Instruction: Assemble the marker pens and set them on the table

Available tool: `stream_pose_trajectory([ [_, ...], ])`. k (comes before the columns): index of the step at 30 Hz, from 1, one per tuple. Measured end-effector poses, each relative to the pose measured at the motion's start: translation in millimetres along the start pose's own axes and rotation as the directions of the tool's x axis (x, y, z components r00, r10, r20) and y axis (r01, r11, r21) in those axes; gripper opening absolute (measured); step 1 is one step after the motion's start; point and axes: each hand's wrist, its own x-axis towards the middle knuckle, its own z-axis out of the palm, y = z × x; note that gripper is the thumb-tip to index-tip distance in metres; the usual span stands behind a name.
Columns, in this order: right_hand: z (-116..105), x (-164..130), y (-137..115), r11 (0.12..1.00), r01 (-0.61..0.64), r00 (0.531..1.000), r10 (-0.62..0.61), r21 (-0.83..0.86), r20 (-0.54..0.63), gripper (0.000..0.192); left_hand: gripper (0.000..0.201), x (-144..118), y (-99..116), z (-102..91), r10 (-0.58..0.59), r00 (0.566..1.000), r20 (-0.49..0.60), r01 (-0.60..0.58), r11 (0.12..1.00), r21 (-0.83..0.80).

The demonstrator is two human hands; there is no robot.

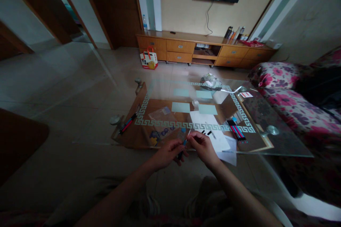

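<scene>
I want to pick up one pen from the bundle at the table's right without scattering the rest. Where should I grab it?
Take a pen from the bundle by its near end, coming from the table's near edge. The pens lie flat, side by side, so their sides are crowded and the ends are easier to reach.

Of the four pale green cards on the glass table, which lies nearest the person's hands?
The front right card, beside the white paper. The front left one sits slightly farther away, and the other two lie behind them.
</scene>
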Motion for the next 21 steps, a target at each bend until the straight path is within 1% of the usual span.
stream_pose_trajectory([
  [4, -0.2, 0.3, 0.2, 1.0, 0.018, 1.0, -0.018, -0.025, -0.02, 0.025, 0.042, 0.4, -1.3, 1.3, -0.011, 1.0, 0.008, 0.011, 0.999, -0.037],
  [8, -0.2, 0.0, 0.5, 1.0, 0.001, 0.999, -0.002, -0.03, -0.034, 0.026, 0.042, 0.4, -0.8, 2.4, 0.001, 1.0, 0.011, 0.0, 0.999, -0.048],
  [16, 0.7, 0.6, 2.6, 0.999, -0.011, 1.0, 0.011, -0.053, -0.004, 0.029, 0.044, -1.3, 2.6, 0.5, -0.01, 1.0, 0.013, 0.01, 0.999, 0.034],
  [21, 0.1, 1.5, 6.9, 0.999, -0.036, 0.999, 0.036, -0.032, 0.016, 0.03, 0.04, 2.0, -2.8, -1.4, 0.062, 0.998, 0.011, -0.063, 0.993, 0.102],
])
